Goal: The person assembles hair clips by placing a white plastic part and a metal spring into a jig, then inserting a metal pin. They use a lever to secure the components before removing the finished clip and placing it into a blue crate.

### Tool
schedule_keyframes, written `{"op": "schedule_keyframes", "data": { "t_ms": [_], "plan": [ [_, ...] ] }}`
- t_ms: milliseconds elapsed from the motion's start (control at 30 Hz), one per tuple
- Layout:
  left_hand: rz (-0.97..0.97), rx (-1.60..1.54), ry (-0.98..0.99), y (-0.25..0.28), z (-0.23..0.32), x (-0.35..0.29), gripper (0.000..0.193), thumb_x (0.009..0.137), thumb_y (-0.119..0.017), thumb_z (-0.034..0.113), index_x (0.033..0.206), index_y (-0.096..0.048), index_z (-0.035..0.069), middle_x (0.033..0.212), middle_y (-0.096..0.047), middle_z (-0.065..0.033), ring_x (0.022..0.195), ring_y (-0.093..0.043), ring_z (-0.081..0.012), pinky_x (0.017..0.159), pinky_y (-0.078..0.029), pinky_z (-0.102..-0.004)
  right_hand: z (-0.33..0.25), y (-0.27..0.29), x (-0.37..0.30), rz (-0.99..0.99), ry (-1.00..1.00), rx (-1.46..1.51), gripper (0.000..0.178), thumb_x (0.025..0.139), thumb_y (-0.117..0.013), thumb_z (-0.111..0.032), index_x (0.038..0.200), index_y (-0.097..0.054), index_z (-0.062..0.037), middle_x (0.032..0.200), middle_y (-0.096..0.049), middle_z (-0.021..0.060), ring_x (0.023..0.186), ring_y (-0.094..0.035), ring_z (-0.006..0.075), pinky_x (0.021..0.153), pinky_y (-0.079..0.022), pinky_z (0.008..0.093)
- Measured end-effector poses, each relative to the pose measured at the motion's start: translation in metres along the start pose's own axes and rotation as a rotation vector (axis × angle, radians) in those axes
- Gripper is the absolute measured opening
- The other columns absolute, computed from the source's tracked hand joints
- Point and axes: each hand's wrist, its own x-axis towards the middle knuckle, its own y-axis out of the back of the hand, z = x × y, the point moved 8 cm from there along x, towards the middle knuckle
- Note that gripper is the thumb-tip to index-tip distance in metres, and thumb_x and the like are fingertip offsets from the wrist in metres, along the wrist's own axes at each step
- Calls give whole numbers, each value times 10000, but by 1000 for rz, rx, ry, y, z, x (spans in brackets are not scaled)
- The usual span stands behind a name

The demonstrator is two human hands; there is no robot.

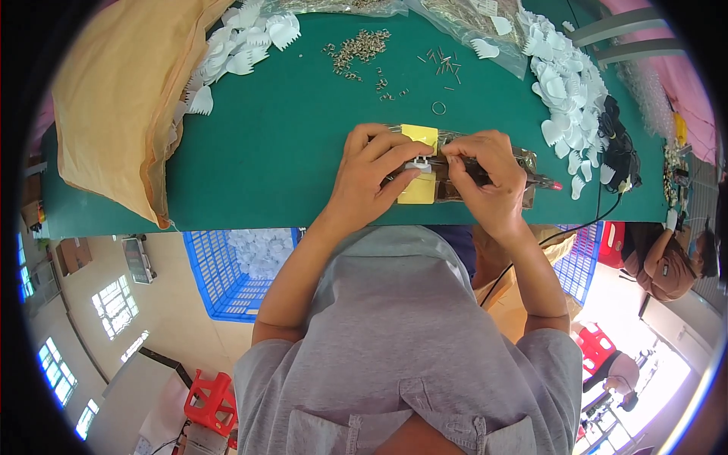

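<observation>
My left hand (370,173) is closed, thumb and forefinger pinching a small white plastic part (418,164). That part sits over a block wrapped in yellow tape (416,189), on a strip covered with brown tape (528,199). Just right of the part, the thumb and forefinger of my right hand (489,176) come together; anything tiny between their tips is too small to make out. A slim dark tool with a red end (556,185) sticks out from under the right palm. Its other end is hidden by the hand.
Small metal clips (360,49), metal pins (442,61) and a ring (438,108) lie beyond my hands. White toothed pieces (565,91) are heaped right, with a black cable bundle (618,144). A yellowish sack (121,114) stands left; a blue basket (201,262) sits below the table edge.
</observation>
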Motion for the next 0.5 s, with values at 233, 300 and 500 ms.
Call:
{"op": "schedule_keyframes", "data": {
  "t_ms": [233,300,500],
  "plan": [
    [25,-31,7,3,1,0,357,829,-819,55,1175,-740,94,1154,-710,-51,1133,-564,-291,951,-493,-393,48,-9,35,-336,-128,-65,134,829,-745,-22,956,-755,-65,885,-731,63,836,-679,234,791,-522,360],
    [20,-17,22,3,-1,-1,362,820,-827,52,1167,-725,75,1154,-713,-54,1129,-566,-289,950,-493,-394,56,-28,43,-575,-52,71,116,818,-770,-64,933,-755,-65,856,-704,51,840,-669,226,717,-524,351],
    [-9,-32,35,-1,-1,0,339,834,-816,49,1159,-725,80,1145,-712,-48,1133,-559,-281,945,-493,-385,67,-52,52,-922,115,106,105,821,-762,-84,925,-745,-81,833,-656,24,847,-649,212,761,-512,355]
  ]
}}
